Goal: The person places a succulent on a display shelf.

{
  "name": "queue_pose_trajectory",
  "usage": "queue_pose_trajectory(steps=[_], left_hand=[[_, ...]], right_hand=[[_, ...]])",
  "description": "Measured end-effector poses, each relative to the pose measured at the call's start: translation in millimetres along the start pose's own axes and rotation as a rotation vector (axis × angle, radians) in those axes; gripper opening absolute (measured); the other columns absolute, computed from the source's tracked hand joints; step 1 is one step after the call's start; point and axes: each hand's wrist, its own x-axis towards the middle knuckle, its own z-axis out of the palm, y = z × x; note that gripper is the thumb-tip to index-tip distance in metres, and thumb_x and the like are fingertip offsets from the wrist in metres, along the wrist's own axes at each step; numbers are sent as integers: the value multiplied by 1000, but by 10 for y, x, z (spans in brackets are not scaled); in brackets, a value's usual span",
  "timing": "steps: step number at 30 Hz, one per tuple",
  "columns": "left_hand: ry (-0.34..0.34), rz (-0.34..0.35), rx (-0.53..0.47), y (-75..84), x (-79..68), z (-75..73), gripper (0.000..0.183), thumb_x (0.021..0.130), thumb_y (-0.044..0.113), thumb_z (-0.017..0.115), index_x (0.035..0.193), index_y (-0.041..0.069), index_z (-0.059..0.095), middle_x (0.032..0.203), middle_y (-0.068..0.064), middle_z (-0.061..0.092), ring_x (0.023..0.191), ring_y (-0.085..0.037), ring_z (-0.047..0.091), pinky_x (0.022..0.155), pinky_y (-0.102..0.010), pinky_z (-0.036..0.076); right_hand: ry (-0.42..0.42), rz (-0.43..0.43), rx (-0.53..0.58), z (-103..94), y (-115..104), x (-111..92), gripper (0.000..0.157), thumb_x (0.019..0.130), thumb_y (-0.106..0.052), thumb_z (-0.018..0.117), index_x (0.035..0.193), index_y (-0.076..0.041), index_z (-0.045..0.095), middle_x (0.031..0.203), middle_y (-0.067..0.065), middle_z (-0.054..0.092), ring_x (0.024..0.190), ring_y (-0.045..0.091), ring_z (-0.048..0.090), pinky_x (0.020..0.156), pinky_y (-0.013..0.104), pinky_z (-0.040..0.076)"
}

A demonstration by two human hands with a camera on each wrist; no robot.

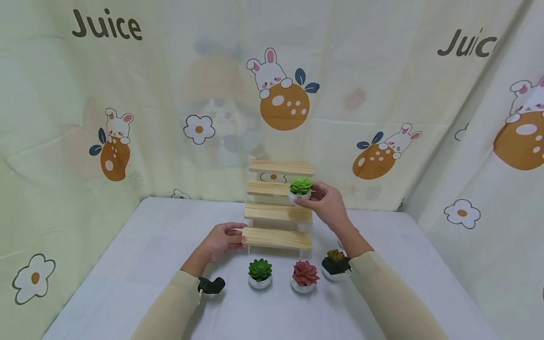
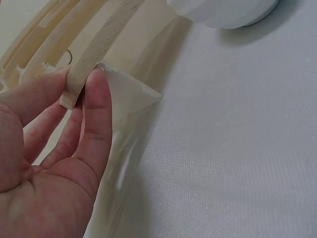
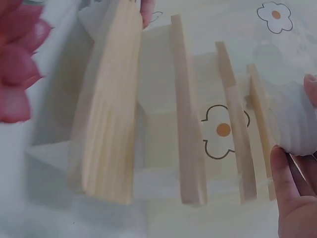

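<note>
A stepped wooden display stand (image 1: 278,238) with white supports stands upright on the table. My left hand (image 1: 222,242) pinches the left end of its lowest shelf; in the left wrist view, thumb and fingers (image 2: 99,114) close on that board (image 2: 86,67). My right hand (image 1: 327,204) holds a bright green artificial succulent (image 1: 301,186) in a white pot in front of the upper shelves, at their right end. The right wrist view shows the ribbed white pot (image 3: 294,119) between fingertips and thumb, near the top shelf; whether it touches wood I cannot tell.
In front of the stand are a dark green succulent (image 1: 260,271), a red succulent (image 1: 304,275) and a brownish-yellow one (image 1: 333,265), partly covered by a black wrist strap. Another pot is mostly hidden behind my right forearm. A printed curtain (image 1: 161,156) hangs behind the table (image 1: 148,245).
</note>
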Motion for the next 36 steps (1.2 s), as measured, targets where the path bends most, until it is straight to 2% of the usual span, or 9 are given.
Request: queue_pose_trajectory(steps=[8, 15, 19, 27, 30, 36], left_hand=[[-11, 3, -5, 10, -11, -10, 50, 91, -5, 71, 139, 2, 60, 116, -16, 67, 91, -19, 72, 86, -37, 65], [-27, 9, -8, 3, -10, -17, 51, 92, -5, 71, 141, 1, 59, 112, -14, 68, 90, -19, 72, 87, -37, 65], [-22, 7, -7, 0, -8, -17, 51, 92, -5, 71, 140, 1, 59, 112, -14, 68, 90, -19, 72, 86, -37, 65], [-10, -1, -4, 5, -12, -4, 50, 92, -6, 70, 140, 1, 60, 112, -15, 69, 89, -19, 72, 86, -36, 65], [-6, 2, 3, 16, -14, -1, 49, 92, -7, 70, 139, 1, 60, 112, -15, 69, 88, -19, 72, 85, -36, 66], [1, 4, 10, 31, -32, 1, 49, 92, -6, 70, 139, 1, 60, 112, -16, 70, 88, -19, 72, 85, -36, 66]], right_hand=[[-14, -33, 43, 94, -73, 162, 62, 79, -37, 90, 131, -13, 68, 126, 12, 71, 107, 22, 72, 82, 19, 61], [-17, -23, 64, 185, -208, 304, 59, 80, -32, 90, 131, -10, 68, 127, 13, 70, 112, 27, 70, 83, 23, 62], [-9, -39, 42, 241, -257, 403, 57, 81, -33, 89, 129, -10, 69, 125, 12, 73, 112, 25, 71, 85, 24, 62], [4, -51, 32, 321, -302, 607, 58, 80, -32, 89, 130, -9, 69, 127, 11, 72, 115, 27, 71, 94, 36, 62], [15, -54, 12, 362, -320, 685, 58, 81, -34, 89, 130, -10, 69, 127, 10, 72, 114, 26, 71, 91, 34, 63], [35, -86, 56, 495, -364, 823, 49, 82, -28, 88, 124, -8, 72, 119, 12, 75, 108, 25, 73, 82, 28, 60]])
